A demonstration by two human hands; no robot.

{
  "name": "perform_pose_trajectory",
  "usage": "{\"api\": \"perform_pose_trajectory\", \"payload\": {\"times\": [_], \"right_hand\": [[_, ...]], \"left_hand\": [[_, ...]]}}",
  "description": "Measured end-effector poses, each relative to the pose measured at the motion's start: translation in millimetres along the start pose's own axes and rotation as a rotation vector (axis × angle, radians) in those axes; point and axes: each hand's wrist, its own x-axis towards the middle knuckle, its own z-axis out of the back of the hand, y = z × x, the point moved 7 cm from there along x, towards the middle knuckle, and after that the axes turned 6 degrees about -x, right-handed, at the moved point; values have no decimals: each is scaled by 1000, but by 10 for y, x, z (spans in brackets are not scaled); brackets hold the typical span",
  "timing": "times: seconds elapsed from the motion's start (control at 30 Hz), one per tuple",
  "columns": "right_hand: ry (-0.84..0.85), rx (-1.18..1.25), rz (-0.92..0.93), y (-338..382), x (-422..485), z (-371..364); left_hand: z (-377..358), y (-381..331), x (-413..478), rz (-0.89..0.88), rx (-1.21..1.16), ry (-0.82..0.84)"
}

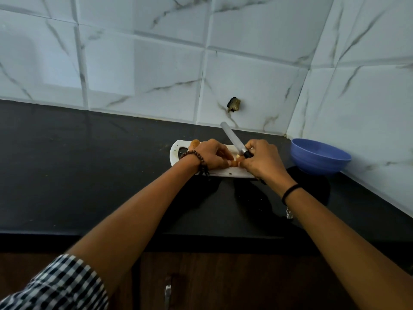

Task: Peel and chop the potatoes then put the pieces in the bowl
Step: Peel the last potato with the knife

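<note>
A white cutting board (232, 174) lies on the black counter. My left hand (211, 154) rests over it, fingers curled on pale potato pieces (236, 156) that are mostly hidden between both hands. My right hand (262, 161) grips the black handle of a knife (231, 138), whose blade points up and away toward the wall. A brownish unpeeled potato (194, 143) peeks out at the board's far left, behind my left wrist. A blue bowl (319, 156) stands to the right of the board, near the corner; its inside is not visible.
White marble-pattern tiles form the back and right walls, with a dark hole (233, 104) in the back wall above the board. The black counter (89, 171) stretches to the left. Dark wooden cabinet fronts (201, 283) sit below its front edge.
</note>
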Motion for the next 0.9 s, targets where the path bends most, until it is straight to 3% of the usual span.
{"api": "perform_pose_trajectory", "payload": {"times": [0.37, 0.7, 0.9], "right_hand": [[125, 143, -98, -85, -194, 49], [127, -220, 66, 81, -407, 41], [135, -253, 62, 158, -420, -7]], "left_hand": [[0, 41, -11, 113, -134, -100], [-95, 118, 38, 166, -233, -78], [-95, 132, 49, 179, -241, -89]]}}
